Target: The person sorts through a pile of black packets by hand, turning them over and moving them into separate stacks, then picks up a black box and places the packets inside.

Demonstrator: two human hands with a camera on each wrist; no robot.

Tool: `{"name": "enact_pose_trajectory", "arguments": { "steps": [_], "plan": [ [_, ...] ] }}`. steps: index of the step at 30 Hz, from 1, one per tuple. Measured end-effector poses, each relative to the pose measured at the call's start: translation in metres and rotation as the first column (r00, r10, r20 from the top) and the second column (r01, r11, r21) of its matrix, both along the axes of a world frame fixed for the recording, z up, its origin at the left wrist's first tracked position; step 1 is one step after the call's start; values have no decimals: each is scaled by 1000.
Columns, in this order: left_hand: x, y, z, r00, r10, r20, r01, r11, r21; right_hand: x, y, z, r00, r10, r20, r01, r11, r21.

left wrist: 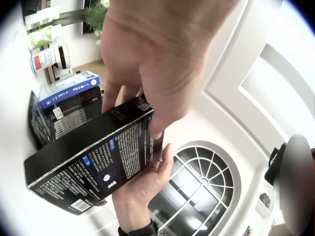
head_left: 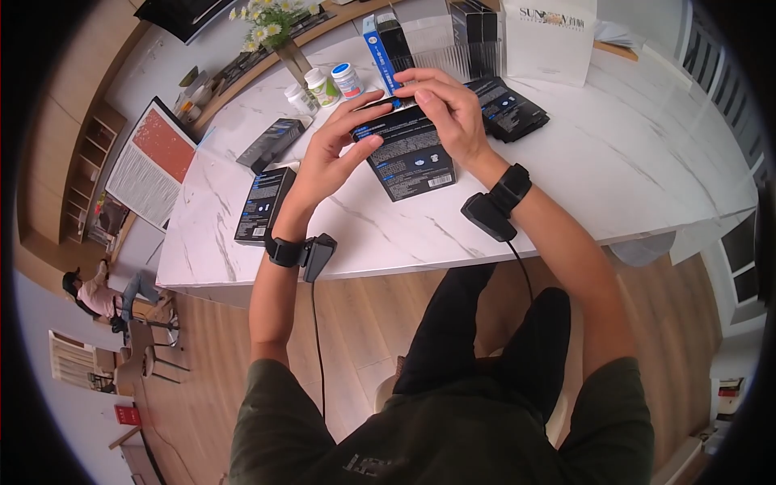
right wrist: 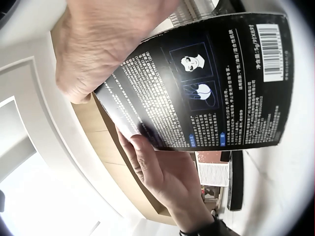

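A black box (head_left: 408,158) printed with white text, blue labels and a barcode stands tilted on the marble table, its printed face towards me. My left hand (head_left: 331,153) holds its upper left corner, the thumb on the printed face and the fingers behind, as the left wrist view shows. At the upper right corner my right hand (head_left: 457,121) holds the box, its fingers reaching over the top edge. In the right wrist view the printed face of the box (right wrist: 206,93) fills the middle, and part of the right hand (right wrist: 106,44) covers one corner.
Two more black boxes (head_left: 265,204) (head_left: 273,144) lie at the left. Black sachets (head_left: 509,109) are piled at the right. Behind stand several bottles (head_left: 346,81), a blue box (head_left: 378,52), a clear ribbed holder (head_left: 440,65), a white bag (head_left: 550,40) and a flower vase (head_left: 293,61).
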State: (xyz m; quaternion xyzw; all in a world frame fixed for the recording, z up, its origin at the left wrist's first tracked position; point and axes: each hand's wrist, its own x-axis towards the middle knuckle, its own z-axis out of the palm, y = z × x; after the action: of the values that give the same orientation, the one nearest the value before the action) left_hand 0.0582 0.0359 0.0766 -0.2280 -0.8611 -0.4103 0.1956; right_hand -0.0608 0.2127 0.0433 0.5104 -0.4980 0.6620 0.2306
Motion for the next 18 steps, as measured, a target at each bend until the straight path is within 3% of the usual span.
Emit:
{"name": "enact_pose_trajectory", "arguments": {
  "steps": [2,5,11,14,17,18],
  "plan": [
    [-3,1,-1,999,-18,30,17,998,60,-1,0,1,998,-21,-51,20,1000,-9],
    [-4,11,0,996,-72,46,56,955,293,-5,2,2,997,-9,-70,11,999,31],
    [-19,0,-13,995,-61,82,29,938,345,-8,15,14,992,16,-123,22,951,308],
    [-26,-3,-29,997,-79,20,59,875,480,-11,28,26,998,30,-60,4,868,496],
    [-29,-11,-42,949,-189,251,-8,785,620,-9,38,44,998,-2,-64,46,720,693],
    [-29,-10,-45,944,-211,254,1,772,636,-10,38,48,999,4,-53,35,693,720]
  ]
}}
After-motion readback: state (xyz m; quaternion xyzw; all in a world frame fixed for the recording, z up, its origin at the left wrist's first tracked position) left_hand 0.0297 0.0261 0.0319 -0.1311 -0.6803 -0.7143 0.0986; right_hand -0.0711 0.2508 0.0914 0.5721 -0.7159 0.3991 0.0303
